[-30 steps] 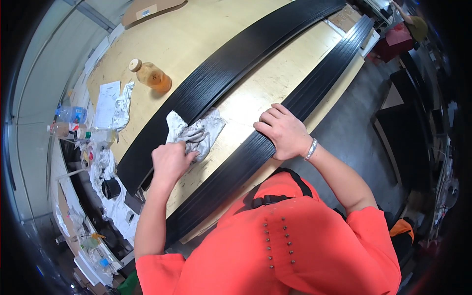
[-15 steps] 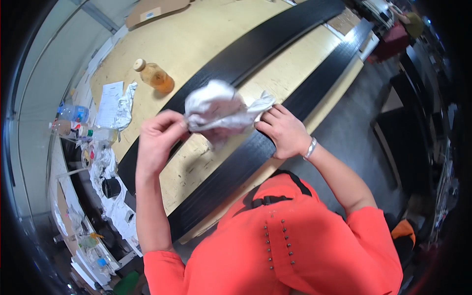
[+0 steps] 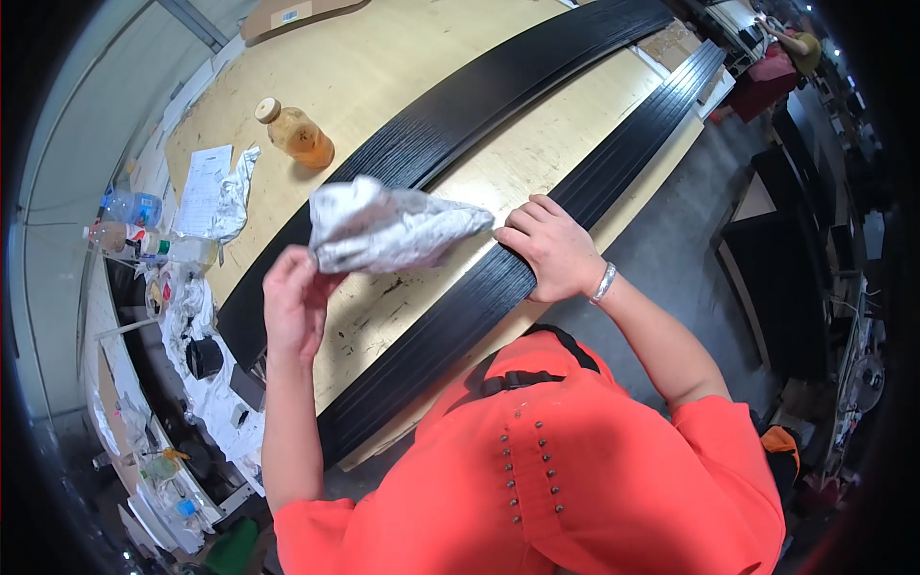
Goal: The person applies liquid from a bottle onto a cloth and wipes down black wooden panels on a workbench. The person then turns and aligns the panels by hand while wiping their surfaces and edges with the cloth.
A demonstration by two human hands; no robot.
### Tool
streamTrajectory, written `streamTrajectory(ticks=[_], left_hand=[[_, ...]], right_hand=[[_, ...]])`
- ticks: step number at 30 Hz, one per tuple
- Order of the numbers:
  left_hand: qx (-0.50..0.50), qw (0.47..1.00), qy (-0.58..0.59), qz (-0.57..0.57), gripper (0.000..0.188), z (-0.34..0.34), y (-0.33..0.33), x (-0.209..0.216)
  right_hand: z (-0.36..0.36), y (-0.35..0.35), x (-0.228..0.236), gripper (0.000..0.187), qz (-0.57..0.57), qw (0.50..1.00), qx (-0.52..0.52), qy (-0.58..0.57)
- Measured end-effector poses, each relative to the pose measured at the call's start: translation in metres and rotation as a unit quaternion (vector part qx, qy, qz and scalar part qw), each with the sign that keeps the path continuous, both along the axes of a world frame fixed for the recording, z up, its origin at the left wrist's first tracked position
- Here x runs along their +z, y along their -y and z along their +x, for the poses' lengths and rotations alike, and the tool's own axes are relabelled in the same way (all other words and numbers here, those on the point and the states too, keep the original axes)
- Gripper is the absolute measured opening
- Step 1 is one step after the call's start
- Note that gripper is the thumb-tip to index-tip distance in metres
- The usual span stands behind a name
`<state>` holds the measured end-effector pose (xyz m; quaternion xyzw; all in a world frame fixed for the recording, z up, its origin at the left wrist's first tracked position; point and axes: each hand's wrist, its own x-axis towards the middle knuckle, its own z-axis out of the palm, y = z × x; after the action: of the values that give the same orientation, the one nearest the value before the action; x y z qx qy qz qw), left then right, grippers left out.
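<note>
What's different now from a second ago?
The left hand moved left, stretching the bunched cloth toward the right hand; whether the right fingers grip it is unclear. The right hand stayed on the near strip, and the bottle stayed put.

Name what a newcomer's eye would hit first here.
Probably the crumpled grey-white cloth, held in the left hand, reaching toward the right hand. Then two long black ridged strips diagonally across the pale table, the right hand on the nearer one, and a capped clear bottle of amber liquid left of the farther one.
</note>
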<state>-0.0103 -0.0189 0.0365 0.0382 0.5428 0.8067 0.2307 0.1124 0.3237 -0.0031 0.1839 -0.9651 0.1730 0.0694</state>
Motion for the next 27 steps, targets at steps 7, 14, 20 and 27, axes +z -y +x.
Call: streamTrajectory(ticks=[7,14,20,27], left_hand=[[-0.109,0.816,-0.106,-0.558,0.016,0.0,0.091,-0.061],[0.08,0.853,-0.266,-0.443,0.068,-0.143,0.032,-0.054],[0.101,0.922,-0.229,-0.294,0.086,-0.231,-0.039,-0.103],[0.206,0.908,-0.191,-0.31,0.059,-0.255,-0.043,-0.103]], right_hand=[[-0.002,-0.001,-0.003,0.055,0.004,1.0,0.001,0.008],[0.001,-0.001,0.006,0.052,0.004,0.999,-0.01,0.033],[0.003,-0.005,-0.003,0.052,0.003,0.999,-0.024,0.025],[0.0,-0.001,0.005,0.039,-0.023,0.998,-0.01,0.051]])
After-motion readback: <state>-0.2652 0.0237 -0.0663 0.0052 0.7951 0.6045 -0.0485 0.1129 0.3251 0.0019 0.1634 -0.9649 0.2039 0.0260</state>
